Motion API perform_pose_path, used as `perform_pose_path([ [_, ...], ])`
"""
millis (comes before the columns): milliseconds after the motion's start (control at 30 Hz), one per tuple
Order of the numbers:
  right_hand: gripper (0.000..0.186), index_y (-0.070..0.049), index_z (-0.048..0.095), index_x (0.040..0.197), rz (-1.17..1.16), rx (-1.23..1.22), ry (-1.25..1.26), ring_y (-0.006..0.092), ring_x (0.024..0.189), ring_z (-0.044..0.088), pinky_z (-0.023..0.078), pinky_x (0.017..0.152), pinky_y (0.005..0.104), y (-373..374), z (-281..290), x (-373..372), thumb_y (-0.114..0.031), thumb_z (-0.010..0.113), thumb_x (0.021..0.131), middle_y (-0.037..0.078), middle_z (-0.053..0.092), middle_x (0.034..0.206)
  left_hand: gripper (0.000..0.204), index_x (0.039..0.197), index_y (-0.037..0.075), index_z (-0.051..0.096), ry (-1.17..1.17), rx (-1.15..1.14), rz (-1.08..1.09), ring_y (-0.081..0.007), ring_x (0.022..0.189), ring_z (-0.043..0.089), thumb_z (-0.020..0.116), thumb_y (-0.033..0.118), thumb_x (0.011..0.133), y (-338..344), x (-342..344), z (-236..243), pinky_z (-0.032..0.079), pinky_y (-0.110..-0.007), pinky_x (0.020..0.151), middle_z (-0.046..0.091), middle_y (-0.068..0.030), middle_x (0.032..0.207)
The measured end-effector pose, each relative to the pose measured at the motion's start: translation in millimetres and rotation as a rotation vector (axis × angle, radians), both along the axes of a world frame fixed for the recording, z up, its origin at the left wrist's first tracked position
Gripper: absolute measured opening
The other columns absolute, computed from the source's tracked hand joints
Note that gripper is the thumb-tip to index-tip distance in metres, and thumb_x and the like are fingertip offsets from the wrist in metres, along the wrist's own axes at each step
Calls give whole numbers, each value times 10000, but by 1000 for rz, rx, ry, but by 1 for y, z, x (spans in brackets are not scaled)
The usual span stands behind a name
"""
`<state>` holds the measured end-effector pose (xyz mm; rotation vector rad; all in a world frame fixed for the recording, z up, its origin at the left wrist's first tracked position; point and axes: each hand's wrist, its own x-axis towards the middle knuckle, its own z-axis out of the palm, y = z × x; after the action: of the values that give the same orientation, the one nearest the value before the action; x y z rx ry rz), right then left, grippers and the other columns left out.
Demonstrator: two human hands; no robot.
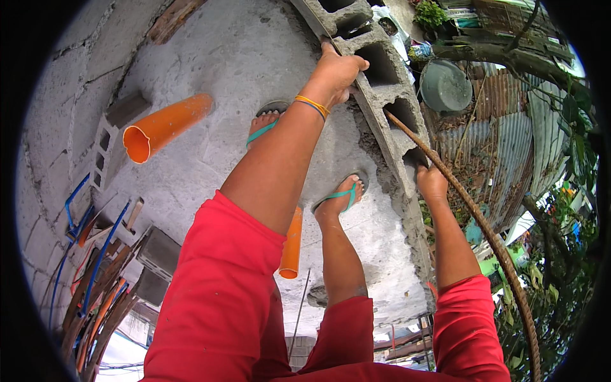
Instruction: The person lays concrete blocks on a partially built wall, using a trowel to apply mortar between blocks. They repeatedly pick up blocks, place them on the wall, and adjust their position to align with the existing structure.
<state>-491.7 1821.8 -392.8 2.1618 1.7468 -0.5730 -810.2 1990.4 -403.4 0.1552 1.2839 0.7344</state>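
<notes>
A grey concrete hollow block (396, 95), its open cells facing up, sits in line with another hollow block (347, 14) at the upper middle. Around its near-side edge my left hand (334, 77) is closed, thumb over the top and the other fingers partly hidden; yellow and blue bands circle that wrist. At the block's right end, my right hand (433, 183) grips with its fingertips tucked against the end cell. A rusty ribbed steel bar (474, 207) rises beside the block and curves past my right forearm.
Orange pipes (170, 124) (291, 245) stand up from the concrete floor (254, 70), around my sandalled feet. Loose sticks and blue tubes (102, 261) lean by the left wall (57, 127). Beyond the blocks are a grey bucket (445, 86), corrugated metal sheets (503, 137) and foliage.
</notes>
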Motion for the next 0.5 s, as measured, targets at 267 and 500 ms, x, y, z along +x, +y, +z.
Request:
perform_pose_path([
  [267,542,-14,595,1278,42,37,48,390,748,688,546,722,463,2,4,-2,-151,713,767,250,673,759,1034,1553,93,-83,22,10,-12,-395,1370,376,668,48,843,-2,1,8,304,-634,1091,303,-255,1518],
  [500,639,-59,538,1381,-206,-165,87,354,843,701,538,788,406,16,11,-5,-244,723,798,237,703,870,912,1492,46,74,153,-12,-50,-378,1260,489,705,142,841,3,0,23,398,-653,991,415,-230,1421],
])
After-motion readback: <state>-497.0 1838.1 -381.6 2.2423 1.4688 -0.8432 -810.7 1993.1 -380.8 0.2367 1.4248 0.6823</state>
